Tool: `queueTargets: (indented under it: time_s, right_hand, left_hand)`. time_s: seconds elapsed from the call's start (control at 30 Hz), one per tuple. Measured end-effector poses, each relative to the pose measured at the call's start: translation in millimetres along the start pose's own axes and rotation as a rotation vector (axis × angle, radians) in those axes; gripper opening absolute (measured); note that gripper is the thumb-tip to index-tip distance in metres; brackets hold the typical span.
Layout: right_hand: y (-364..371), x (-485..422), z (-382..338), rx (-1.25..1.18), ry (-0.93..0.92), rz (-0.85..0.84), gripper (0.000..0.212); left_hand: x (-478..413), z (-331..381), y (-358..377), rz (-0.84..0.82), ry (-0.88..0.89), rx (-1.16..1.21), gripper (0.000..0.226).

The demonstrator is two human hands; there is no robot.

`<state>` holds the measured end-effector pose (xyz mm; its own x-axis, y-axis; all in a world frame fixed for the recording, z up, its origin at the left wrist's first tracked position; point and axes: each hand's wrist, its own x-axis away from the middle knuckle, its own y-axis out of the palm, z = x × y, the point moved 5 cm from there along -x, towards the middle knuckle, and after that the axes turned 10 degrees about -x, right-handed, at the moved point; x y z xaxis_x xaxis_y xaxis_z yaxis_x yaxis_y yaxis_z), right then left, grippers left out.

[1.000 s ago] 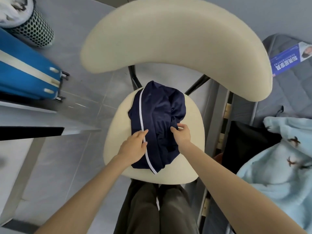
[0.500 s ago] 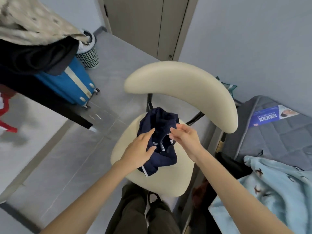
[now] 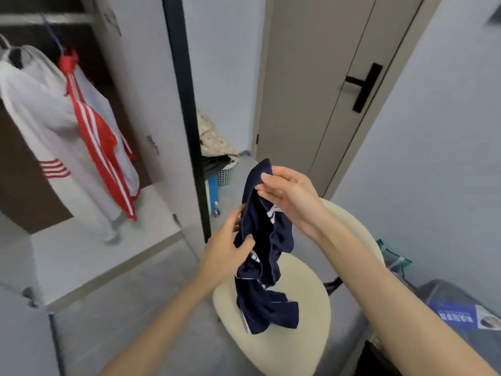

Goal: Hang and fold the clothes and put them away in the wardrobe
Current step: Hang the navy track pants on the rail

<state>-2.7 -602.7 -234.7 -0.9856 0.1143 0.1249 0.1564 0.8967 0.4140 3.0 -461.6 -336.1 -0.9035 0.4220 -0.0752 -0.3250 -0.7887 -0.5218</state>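
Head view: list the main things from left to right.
White jacket → red striped garment → black post → navy garment → door handle.

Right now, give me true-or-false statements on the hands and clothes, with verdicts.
1. The left hand and the right hand both hold the navy garment. True.
2. The navy garment lies flat on the chair seat. False: it hangs bunched from the hands over the cream chair.
3. A white jacket and a red garment hang in the wardrobe. True.
4. The room door stands open. False: the door is shut.
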Motion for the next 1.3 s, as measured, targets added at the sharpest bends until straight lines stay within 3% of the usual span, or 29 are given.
queueTargets:
  time_s: [0.17,0.4,0.47,0.57,0.67,0.8,0.87,1.03,1.2,1.3]
  right_hand:
    - [96,11,-13,0.167,-0.088,-0.087,0.01]
    - [208,22,26,0.406,-0.074,-0.169,0.005]
    - [238,33,47,0.486,-0.045,-0.259,0.02]
    - [279,52,86,0.614,0.009,-0.523,0.058]
    - [306,69,128,0.7,0.09,-0.711,0.071]
    - [329,82,161,0.649,-0.064,-0.656,0.041]
    - [335,80,169,0.782,-0.178,-0.631,0.026]
    - [324,40,159,1.144,-0.162,-0.457,0.034]
    - [352,17,94,1.145,-0.297,-0.371,0.031]
    - [369,10,61,1.067,-0.43,-0.303,0.024]
  left_hand:
    - [45,7,-130,0.302,0.023,-0.243,0.045]
    - [121,28,-281,0.536,-0.012,-0.145,0.043]
    - [141,40,-310,0.552,0.005,-0.126,0.043]
    - [164,54,-339,0.535,-0.002,-0.068,0.042]
    - [183,61,-361,0.554,-0.01,-0.033,0.043]
    - [204,61,-385,0.586,-0.057,0.068,0.044]
    - [215,56,-397,0.621,-0.074,0.1,0.043]
    - [250,17,-445,0.899,-0.142,0.176,0.047]
    - [260,-17,-486,0.92,-0.163,-0.194,0.048]
    - [265,-28,-500,0.881,-0.224,-0.613,0.045]
